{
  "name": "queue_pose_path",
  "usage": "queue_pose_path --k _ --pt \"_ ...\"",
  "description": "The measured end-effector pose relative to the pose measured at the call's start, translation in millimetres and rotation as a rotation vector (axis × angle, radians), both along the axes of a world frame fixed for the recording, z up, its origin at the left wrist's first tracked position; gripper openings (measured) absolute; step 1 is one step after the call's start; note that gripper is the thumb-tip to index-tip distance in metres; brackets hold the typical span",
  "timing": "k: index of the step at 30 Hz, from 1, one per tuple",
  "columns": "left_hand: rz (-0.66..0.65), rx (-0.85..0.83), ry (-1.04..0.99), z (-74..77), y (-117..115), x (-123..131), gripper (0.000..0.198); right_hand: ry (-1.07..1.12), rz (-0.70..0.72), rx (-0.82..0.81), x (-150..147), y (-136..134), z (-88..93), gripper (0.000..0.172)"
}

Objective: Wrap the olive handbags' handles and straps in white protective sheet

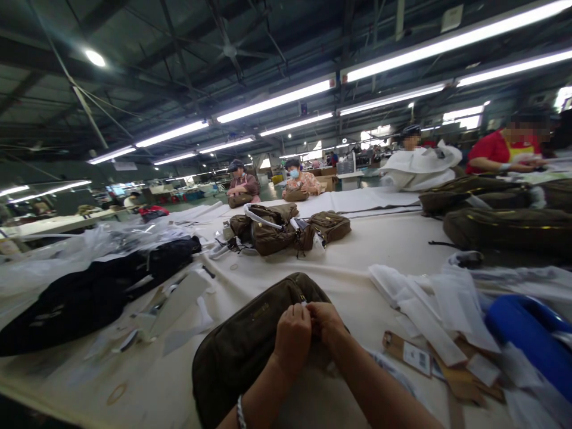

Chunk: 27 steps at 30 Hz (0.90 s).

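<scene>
A dark olive-brown bag (241, 333) lies tilted on the table right in front of me, with a zipper along its upper edge and a small gold mark on its face. My left hand (292, 333) and my right hand (327, 322) meet at the bag's upper right, fingers pinched together. Between their fingertips is the zipper pull (302, 298), gold-coloured with a small white bit by it; my fingers hide most of it. The left wrist wears a pale braided band.
Farther up the pale-covered table (379, 238) lie several brown bags (274, 229). Black fabric (89, 292) and clear plastic lie left. White wrapping strips (429, 310), a cardboard tag (406, 353) and a blue object (527, 333) lie right. Several people work across the table.
</scene>
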State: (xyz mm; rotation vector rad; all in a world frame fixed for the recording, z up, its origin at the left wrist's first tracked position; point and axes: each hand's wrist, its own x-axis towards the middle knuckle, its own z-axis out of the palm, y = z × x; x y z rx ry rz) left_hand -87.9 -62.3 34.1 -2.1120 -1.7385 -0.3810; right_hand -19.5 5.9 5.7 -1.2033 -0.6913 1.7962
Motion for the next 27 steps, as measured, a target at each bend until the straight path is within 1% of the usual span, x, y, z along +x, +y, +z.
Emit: queue_pose_path --k 3,6,9,11,12,14,16,18,19,20,22,25,27 --pt "-0.041 0.124 0.086 -7.0 -2.7 -3.3 0.023 0.029 0.054 -0.004 4.5 -0.6 -1.0 0.025" --pt "-0.065 0.194 0.102 -12.1 -2.6 -5.0 0.025 0.072 0.087 0.065 11.0 -4.3 -1.4 0.018" --pt "-0.087 0.192 0.108 -15.7 -2.3 -5.1 0.026 0.091 0.106 0.144 16.3 -8.6 -1.5 0.020" --pt "-0.087 0.147 0.072 -15.4 -3.8 -5.1 0.028 0.076 0.095 0.170 17.7 -9.8 -1.0 0.021" --pt "-0.080 0.117 0.015 -14.0 -5.0 -5.2 0.028 0.066 0.084 0.171 17.7 -9.8 -0.6 0.021" --pt "-0.060 0.055 -0.203 -9.1 -7.1 -6.2 0.027 0.057 0.067 0.153 17.1 -8.5 -0.1 0.019" --pt "0.002 -0.018 -0.550 -3.0 -6.5 -7.8 0.024 0.067 0.059 0.116 16.2 -6.0 -0.5 0.017" --pt "0.119 -0.175 -0.936 1.3 -1.2 -8.9 0.028 0.083 0.054 0.072 15.5 -3.2 -2.1 0.018" --pt "0.177 -0.267 -1.084 2.2 3.0 -9.0 0.032 0.088 0.052 0.053 15.3 -2.0 -3.2 0.020" --pt "0.224 -0.349 -1.187 2.1 7.8 -8.5 0.037 0.091 0.051 0.040 15.3 -1.1 -4.2 0.022" --pt "0.259 -0.441 -1.264 -0.6 17.9 -6.1 0.041 0.087 0.049 0.041 15.8 -0.6 -5.1 0.024" --pt "0.253 -0.444 -1.261 -7.7 29.3 -1.8 0.035 0.053 0.041 0.100 18.2 -2.9 -2.4 0.022" --pt "0.250 -0.430 -1.244 -12.3 32.9 -0.5 0.030 0.008 0.034 0.152 20.0 -5.8 1.8 0.021"
